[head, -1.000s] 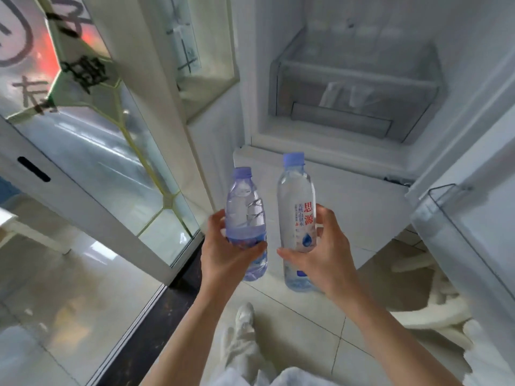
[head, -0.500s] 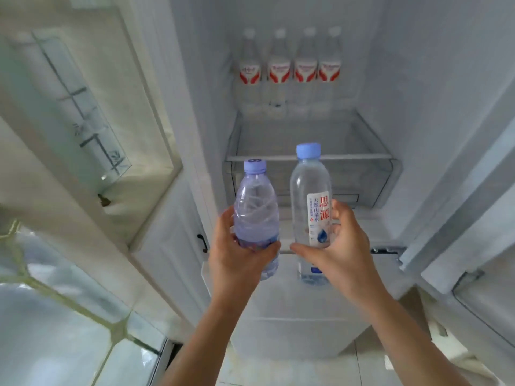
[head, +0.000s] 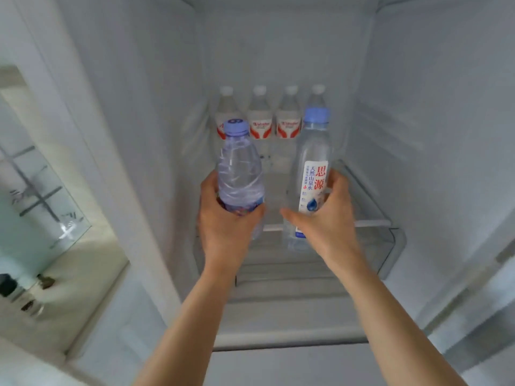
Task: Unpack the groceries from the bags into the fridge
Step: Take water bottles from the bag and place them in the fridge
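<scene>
My left hand (head: 223,218) grips a short ribbed water bottle (head: 239,171) with a lilac cap, held upright. My right hand (head: 323,218) grips a taller clear water bottle (head: 313,168) with a blue cap and a white label with red characters, also upright. Both bottles are raised in front of the open fridge, over the front edge of a glass shelf (head: 370,222). At the back of that shelf stands a row of several water bottles (head: 260,118) with white caps and red-and-white labels. No grocery bags are in view.
Below the shelf sits a clear drawer (head: 395,246). The fridge's white left wall (head: 133,135) and right wall (head: 432,135) close the space in. A counter with a glass panel (head: 41,204) and small dark items lies to the left.
My view has risen from the floor and the lower fridge to the shelf. Both hands have carried their bottles up and forward into the fridge opening, closer to the row at the back.
</scene>
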### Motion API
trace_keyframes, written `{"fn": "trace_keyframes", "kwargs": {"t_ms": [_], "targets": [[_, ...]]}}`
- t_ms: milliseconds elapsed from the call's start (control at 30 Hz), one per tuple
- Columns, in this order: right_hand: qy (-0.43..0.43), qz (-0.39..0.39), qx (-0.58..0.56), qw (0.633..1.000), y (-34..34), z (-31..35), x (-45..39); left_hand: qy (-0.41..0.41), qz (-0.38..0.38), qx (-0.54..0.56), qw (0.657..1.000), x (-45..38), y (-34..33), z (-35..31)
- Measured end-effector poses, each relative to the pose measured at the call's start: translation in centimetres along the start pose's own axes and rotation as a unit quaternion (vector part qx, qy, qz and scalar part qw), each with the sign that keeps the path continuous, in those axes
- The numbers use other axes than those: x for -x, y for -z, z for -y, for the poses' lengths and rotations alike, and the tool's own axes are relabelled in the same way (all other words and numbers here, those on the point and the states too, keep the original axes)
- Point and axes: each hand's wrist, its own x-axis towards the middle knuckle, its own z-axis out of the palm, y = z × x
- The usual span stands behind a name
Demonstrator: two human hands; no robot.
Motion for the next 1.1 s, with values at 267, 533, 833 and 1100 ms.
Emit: {"fn": "trace_keyframes", "kwargs": {"t_ms": [267, 533, 833, 1100], "targets": [[0.021, -0.009, -0.036, 0.999, -3.7, -2.4, -5.6, 0.021, -0.049, -0.002, 0.999, -4.2, -3.3, 3.3], [0.007, 0.017, -0.058, 0.998, -5.8, -4.5, -6.8, -0.024, -0.063, -0.004, 0.998, -5.7, -4.2, 6.3], [0.059, 0.003, -0.04, 0.997, -7.2, -5.2, -5.9, -0.039, -0.016, 0.017, 0.999, -5.3, -3.9, 7.0], [0.048, 0.077, 0.038, 0.995, -5.7, -6.9, -3.6, -0.053, 0.023, -0.073, 0.996, -6.1, -3.2, 8.4]]}}
